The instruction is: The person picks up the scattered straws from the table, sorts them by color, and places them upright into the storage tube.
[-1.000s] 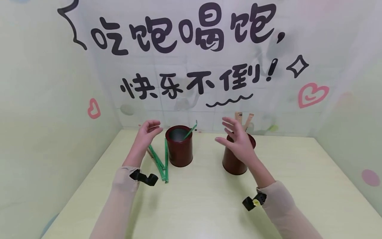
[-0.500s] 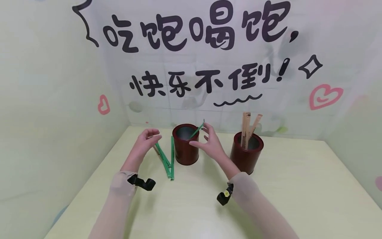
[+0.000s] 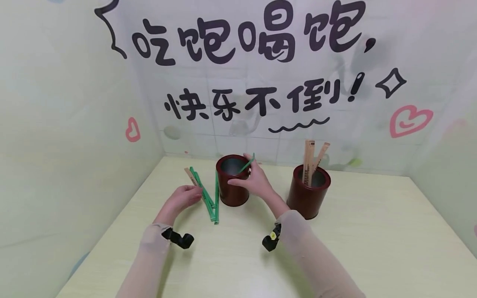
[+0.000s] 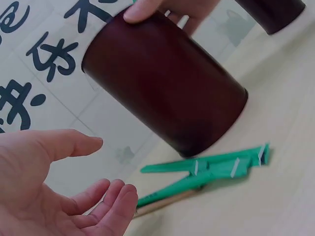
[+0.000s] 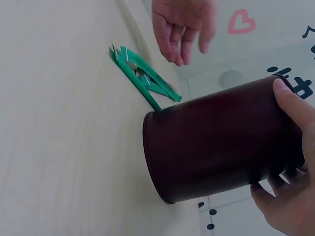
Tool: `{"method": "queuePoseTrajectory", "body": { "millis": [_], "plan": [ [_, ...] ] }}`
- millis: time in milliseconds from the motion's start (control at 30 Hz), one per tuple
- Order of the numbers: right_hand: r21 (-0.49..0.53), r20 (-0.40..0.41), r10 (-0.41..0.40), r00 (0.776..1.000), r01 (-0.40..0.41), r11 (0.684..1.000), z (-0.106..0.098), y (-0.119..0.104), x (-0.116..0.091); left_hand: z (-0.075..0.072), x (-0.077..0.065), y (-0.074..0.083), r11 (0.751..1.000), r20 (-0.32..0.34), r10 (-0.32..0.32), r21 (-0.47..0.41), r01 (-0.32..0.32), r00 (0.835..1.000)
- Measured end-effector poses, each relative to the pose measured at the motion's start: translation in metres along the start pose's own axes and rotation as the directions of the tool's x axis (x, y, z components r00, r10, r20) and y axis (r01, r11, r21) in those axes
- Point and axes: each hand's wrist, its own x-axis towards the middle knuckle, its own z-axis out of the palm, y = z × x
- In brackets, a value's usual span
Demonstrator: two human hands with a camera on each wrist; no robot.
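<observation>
My right hand (image 3: 258, 183) holds the dark red cylindrical pot (image 3: 232, 193) near its rim, thumb on the front and fingers round the far side. One slim green stick (image 3: 246, 164) leans out of this pot by the hand. To the pot's left, several flat green wrapped sticks (image 4: 216, 169) lie on the table, with a tan stick (image 3: 189, 174) among them. My left hand (image 3: 182, 198) hovers beside the sticks; in the left wrist view its thumb stands apart from loosely bent fingers, with nothing between them.
A second dark red pot (image 3: 307, 202) stands to the right with several tan wrapped sticks (image 3: 308, 161) upright in it. A printed cloth wall (image 3: 253, 140) closes off the back of the pale table (image 3: 238, 260), and side walls flank it.
My right hand has moved left from in front of the right pot to grip the left one. My left hand has come down beside the loose sticks. The view has shifted slightly.
</observation>
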Motion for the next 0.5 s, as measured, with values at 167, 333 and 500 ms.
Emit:
{"method": "queuePoseTrajectory", "body": {
  "millis": [167, 333, 500],
  "plan": [
    [0.005, 0.019, 0.039, 0.999, -0.039, 0.999, -0.012, -0.001, -0.005, -0.001, 0.005, -0.011, 0.996, -0.021, -0.078, 0.042, 0.079, 0.997],
    [0.003, 0.036, 0.062, 0.997, -0.062, 0.998, -0.02, -0.002, -0.011, 0.0, 0.007, -0.017, 0.994, -0.029, -0.108, 0.03, 0.109, 0.994],
    [-0.022, 0.054, 0.053, 0.997, -0.052, 0.998, -0.024, -0.001, -0.013, 0.004, 0.008, -0.018, 0.98, -0.09, -0.096, 0.164, 0.11, 0.991]
  ]
}}
